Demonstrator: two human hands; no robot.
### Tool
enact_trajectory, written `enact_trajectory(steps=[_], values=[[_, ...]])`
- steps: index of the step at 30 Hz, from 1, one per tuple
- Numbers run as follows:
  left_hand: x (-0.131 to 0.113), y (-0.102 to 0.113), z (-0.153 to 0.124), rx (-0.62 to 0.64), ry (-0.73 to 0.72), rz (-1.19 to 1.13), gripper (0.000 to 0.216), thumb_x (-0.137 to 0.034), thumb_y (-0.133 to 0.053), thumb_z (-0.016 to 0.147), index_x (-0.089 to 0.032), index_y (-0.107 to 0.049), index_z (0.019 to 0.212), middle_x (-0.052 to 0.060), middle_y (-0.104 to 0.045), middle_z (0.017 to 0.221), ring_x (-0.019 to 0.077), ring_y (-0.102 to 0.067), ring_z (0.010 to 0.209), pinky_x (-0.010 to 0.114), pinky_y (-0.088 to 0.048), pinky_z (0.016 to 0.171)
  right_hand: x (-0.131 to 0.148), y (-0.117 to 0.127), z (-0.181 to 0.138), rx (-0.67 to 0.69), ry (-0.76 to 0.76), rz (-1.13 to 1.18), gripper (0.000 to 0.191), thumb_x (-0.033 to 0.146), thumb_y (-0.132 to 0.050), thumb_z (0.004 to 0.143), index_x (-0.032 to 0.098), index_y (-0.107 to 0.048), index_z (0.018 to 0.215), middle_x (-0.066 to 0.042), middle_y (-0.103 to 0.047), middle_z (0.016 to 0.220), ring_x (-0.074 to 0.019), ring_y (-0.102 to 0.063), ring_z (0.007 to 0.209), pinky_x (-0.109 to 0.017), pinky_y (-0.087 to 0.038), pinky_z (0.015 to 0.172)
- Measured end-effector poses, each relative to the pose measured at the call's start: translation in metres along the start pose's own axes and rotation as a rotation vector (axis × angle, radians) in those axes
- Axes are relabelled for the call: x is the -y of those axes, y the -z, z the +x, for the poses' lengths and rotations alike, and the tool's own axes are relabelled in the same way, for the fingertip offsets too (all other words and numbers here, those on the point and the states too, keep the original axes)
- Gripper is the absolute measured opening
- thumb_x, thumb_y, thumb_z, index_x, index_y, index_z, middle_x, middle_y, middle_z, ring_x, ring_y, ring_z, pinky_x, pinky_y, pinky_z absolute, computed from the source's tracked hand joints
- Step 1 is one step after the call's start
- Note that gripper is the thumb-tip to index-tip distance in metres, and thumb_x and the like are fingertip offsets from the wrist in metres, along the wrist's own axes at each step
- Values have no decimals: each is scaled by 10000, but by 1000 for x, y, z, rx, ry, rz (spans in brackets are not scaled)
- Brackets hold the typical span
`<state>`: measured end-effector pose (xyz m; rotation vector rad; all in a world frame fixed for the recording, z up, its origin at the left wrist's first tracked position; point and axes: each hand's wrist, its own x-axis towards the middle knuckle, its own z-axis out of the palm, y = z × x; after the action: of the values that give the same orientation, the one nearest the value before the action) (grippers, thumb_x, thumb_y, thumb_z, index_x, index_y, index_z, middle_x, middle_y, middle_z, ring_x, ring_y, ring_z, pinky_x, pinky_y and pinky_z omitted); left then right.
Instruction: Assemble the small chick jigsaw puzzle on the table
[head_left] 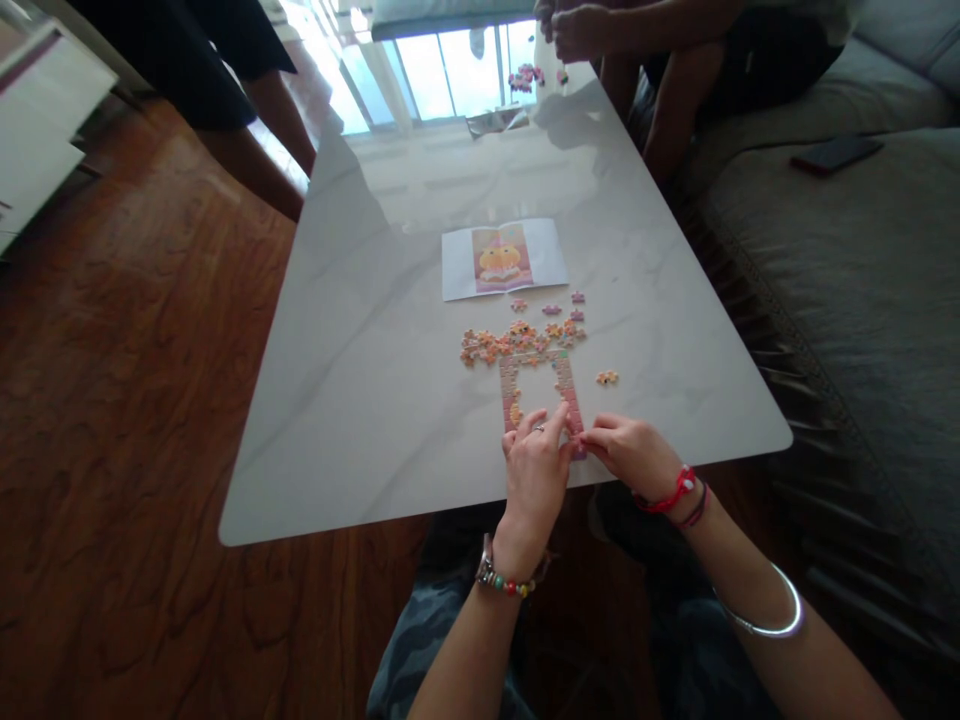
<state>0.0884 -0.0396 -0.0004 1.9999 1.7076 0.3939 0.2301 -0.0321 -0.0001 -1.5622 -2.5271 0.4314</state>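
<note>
Border mostly joined mid-frame, pile above unplaced; your left hand has fingers spread, right hand pinching, can't tell what.

No lettering, brand, number or sign can be read anywhere in the scene. The unfolded reference sheet, at the middle of the table, carries a printed color picture between pale side panels, with no legible words. Prints on the partly assembled jigsaw border and the loose jigsaw pieces on its far side show only as colors, too small to make out as any characters.
</note>
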Motion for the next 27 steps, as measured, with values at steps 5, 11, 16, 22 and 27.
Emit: enact_trajectory(steps=[5,11,16,22,27], values=[[-3,-3,3,-57,13,-9,392,-211,-514,775,-257,-453,1159,30,-640,989,189,-442,1077,354,-309,845,3,4,-1,11,-2,-51,254,238,-431,838,173,-633,698,-30,-561,676,-80,-489,545,-209,-318,511],[-4,-3,6,-70,35,-2,423,-212,-558,739,-266,-453,1145,22,-646,954,197,-455,1041,360,-328,826,6,7,-11,-21,23,12,136,227,-539,767,187,-598,883,-37,-586,795,-114,-551,660,-205,-396,569],[-6,1,8,-56,46,-23,402,-177,-549,736,-274,-468,1117,12,-648,924,191,-465,1014,349,-343,811,14,-6,-22,-47,129,-5,201,132,-457,798,184,-591,938,-52,-606,888,-118,-568,708,-208,-447,607],[-5,2,11,-34,49,-1,423,-184,-564,722,-271,-467,1124,25,-638,899,205,-460,998,359,-351,810,10,-22,-40,-183,207,-19,281,114,-408,822,169,-570,1045,-98,-585,1025,-163,-546,886,-277,-478,733],[-4,1,16,-17,34,8,427,-188,-549,727,-270,-469,1138,41,-593,1016,203,-446,994,352,-354,830,11,-23,-44,-227,153,40,264,127,-408,827,171,-595,1008,-92,-611,930,-156,-546,819,-283,-478,712]])
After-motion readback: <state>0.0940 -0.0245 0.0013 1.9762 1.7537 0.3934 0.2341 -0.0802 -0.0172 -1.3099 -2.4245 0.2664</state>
